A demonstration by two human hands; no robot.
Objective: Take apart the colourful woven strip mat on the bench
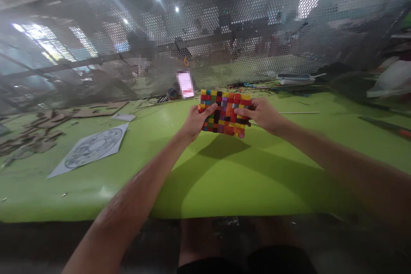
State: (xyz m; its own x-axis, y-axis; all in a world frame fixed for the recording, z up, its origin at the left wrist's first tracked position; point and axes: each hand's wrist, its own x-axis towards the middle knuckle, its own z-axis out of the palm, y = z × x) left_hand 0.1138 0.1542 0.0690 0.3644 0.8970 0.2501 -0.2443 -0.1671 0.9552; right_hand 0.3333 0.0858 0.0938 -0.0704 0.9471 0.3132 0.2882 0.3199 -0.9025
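Both my hands hold up a flat block of many small coloured cubes above the green table. My left hand grips its left edge, thumb laid across the front. On the right edge my right hand is closed, with its thumb pressing on the front face. The block stands roughly upright, facing me, and casts a shadow on the table below.
A printed paper sheet with a round pattern lies left on the table. Brown cardboard cut-outs are scattered at the far left. A phone leans against the perforated metal screen. A white device sits at the back right.
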